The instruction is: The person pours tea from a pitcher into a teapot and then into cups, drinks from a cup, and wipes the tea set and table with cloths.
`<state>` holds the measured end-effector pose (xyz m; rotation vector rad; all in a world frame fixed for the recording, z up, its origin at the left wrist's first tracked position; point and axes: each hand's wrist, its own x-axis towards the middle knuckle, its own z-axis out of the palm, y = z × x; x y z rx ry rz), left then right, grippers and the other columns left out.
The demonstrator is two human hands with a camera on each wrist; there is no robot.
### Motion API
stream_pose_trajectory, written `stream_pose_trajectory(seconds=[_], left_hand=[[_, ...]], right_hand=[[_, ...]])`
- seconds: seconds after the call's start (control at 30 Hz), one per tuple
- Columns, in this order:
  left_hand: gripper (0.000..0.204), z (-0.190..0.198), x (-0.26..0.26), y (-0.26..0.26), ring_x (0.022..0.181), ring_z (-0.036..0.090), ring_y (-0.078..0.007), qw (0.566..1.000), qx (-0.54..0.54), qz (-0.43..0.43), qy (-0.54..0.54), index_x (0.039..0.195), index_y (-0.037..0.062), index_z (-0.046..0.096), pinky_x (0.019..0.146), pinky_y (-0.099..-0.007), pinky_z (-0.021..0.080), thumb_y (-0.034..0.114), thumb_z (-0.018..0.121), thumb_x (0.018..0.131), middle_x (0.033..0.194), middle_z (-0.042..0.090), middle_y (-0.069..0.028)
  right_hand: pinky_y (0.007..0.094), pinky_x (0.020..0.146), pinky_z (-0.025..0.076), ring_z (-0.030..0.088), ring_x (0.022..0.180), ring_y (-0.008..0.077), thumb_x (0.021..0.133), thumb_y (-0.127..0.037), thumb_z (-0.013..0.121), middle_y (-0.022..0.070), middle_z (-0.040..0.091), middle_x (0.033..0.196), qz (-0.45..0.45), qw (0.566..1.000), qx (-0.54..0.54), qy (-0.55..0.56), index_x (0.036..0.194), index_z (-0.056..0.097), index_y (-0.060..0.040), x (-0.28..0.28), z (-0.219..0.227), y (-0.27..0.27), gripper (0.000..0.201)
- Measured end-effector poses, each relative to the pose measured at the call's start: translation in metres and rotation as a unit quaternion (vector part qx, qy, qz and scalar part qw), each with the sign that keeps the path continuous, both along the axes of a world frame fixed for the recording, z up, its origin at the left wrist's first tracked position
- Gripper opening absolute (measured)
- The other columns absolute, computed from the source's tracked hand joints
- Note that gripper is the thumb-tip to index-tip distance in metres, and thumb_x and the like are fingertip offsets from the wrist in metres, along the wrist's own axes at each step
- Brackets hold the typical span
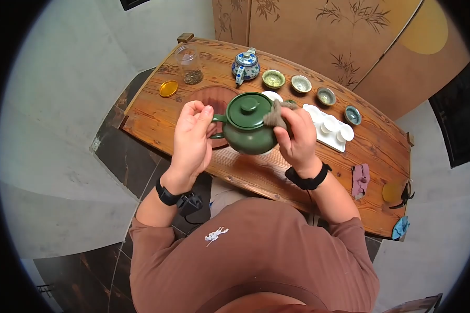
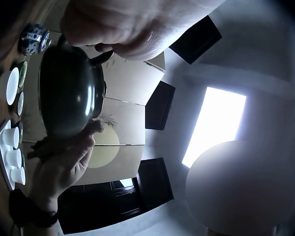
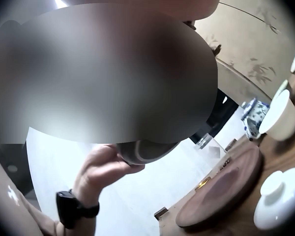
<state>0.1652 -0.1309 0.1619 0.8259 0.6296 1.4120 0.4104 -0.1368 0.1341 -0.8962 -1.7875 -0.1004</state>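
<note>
Dark green, round-bellied, glossy teapot [image 1: 250, 138] is held up over the near part of the brown wooden surface [image 1: 154, 112], lid [image 1: 241, 108] seated. Left hand [image 1: 189, 134]: grip closed round the pot's loop handle [image 1: 218, 126]. Right hand [image 1: 300, 134]: grip pinching a crumpled grey-brown cloth [image 1: 274, 116] against the pot's spout side; the cloth hides most of the spout.

Step reads as wiping the pot. To do it well:
- Left grip looks like the main support, so keep it firm and the pot near level. The lid looks loose-fitting and no finger is on it; a steep tilt could drop it.
- Light pressure at the spout, probably the weak spot. Wipe along it; don't lever sideways against the handle.
- Bunch the cloth under the fingertips so no loose end catches the lid knob.
- Keep the pot high while turning it. Round reddish-brown tray [image 1: 199, 96] is beyond and left of it; white rectangular tray with small white cups [image 1: 335, 144] is to its right; blue-and-white teapot [image 1: 246, 68] is beyond it. Low elbows or a dangling cloth could clip the cups.
</note>
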Motion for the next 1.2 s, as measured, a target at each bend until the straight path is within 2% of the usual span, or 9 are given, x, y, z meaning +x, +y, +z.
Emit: stream_pose_trajectory(seconds=[0.13,0.27,0.5,0.73,0.87,0.97,1.03,1.13,1.2], left_hand=[[0.01,0.014,0.006,-0.015,0.072,0.043,-0.0049,0.999,0.043,-0.004,-0.003,0.109,0.0114,0.048,0.07,-0.0225,0.042,0.011,0.058,0.109,0.084,0.049,0.0039],[0.011,0.011,0.02,-0.022,0.076,0.047,-0.0048,0.996,0.06,-0.059,-0.029,0.108,0.0105,0.045,0.071,-0.0207,0.043,0.009,0.057,0.109,0.088,0.051,0.002],[0.013,0.016,0.017,-0.025,0.073,0.047,-0.0053,0.995,0.041,-0.069,-0.061,0.109,0.0107,0.044,0.07,-0.0203,0.042,0.006,0.056,0.109,0.083,0.05,0.0021],[0.016,0.017,0.016,-0.028,0.072,0.051,-0.0036,0.998,0.038,-0.055,-0.013,0.108,0.0092,0.044,0.069,-0.0203,0.043,0.001,0.057,0.107,0.083,0.057,0.0018],[0.019,0.013,0.01,-0.03,0.075,0.051,-0.0011,0.995,0.062,-0.068,0.049,0.106,0.0096,0.044,0.068,-0.0186,0.041,-0.002,0.06,0.104,0.086,0.059,0.0022],[0.023,0.011,0.008,-0.03,0.075,0.048,0.0,0.99,0.076,-0.087,0.085,0.105,0.0103,0.043,0.067,-0.0172,0.039,-0.003,0.062,0.102,0.083,0.056,0.0041],[0.025,0.009,0.01,-0.032,0.075,0.046,0.0004,0.987,0.078,-0.104,0.094,0.103,0.0111,0.042,0.066,-0.0167,0.038,-0.004,0.063,0.101,0.082,0.053,0.0055],[0.028,0.004,0.015,-0.036,0.074,0.044,0.0006,0.984,0.067,-0.154,0.063,0.101,0.0124,0.04,0.065,-0.0172,0.037,-0.003,0.064,0.101,0.08,0.049,0.0064],[0.028,-0.001,0.021,-0.04,0.075,0.048,-0.0016,0.982,0.05,-0.178,0.03,0.101,0.0126,0.04,0.068,-0.0183,0.039,-0.004,0.063,0.101,0.081,0.051,0.0052]], right_hand=[[0.0361,0.067,0.039,0.054,0.073,0.0199,0.092,-0.036,0.079,0.0001,0.057,0.087,-0.016,0.972,0.166,-0.165,0.116,0.073,-0.0129,-0.003,0.027,-0.026,0.034],[0.0312,0.08,0.034,0.053,0.077,0.0091,0.083,-0.021,0.068,-0.0069,0.053,0.088,-0.134,0.918,0.227,-0.296,0.105,0.073,-0.0154,-0.044,0.048,-0.042,0.024],[0.0304,0.079,0.035,0.052,0.078,0.0095,0.082,-0.019,0.069,-0.0081,0.054,0.087,-0.06,0.93,0.22,-0.288,0.104,0.075,-0.0157,-0.014,0.034,-0.044,0.022],[0.0399,0.085,0.037,0.056,0.084,0.0239,0.094,-0.028,0.074,0.004,0.064,0.09,-0.096,0.99,0.093,-0.04,0.112,0.072,-0.0107,0.02,0.023,-0.028,0.025],[0.04,0.083,0.037,0.056,0.08,0.0236,0.094,-0.022,0.073,0.0015,0.062,0.081,-0.128,0.979,0.059,-0.146,0.098,0.075,-0.0112,0.022,0.063,-0.035,0.012],[0.0392,0.082,0.036,0.056,0.079,0.0244,0.096,-0.021,0.07,0.0043,0.063,0.081,-0.073,0.974,-0.097,-0.189,0.097,0.075,-0.0106,0.023,0.082,-0.036,0.012],[0.04,0.076,0.049,0.063,0.076,0.0278,0.104,-0.024,0.063,0.0111,0.068,0.083,0.061,0.951,-0.278,-0.124,0.104,0.073,-0.002,0.029,0.095,-0.028,0.025],[0.0302,0.072,0.052,0.063,0.078,0.0117,0.108,-0.032,0.06,0.0055,0.071,0.086,0.222,0.842,-0.487,-0.067,0.116,0.072,0.0,0.035,0.095,-0.006,0.035],[0.0294,0.078,0.051,0.061,0.087,0.0102,0.108,-0.031,0.061,0.0021,0.069,0.093,0.287,0.774,-0.56,-0.076,0.115,0.074,-0.0015,0.03,0.097,0.004,0.033]])
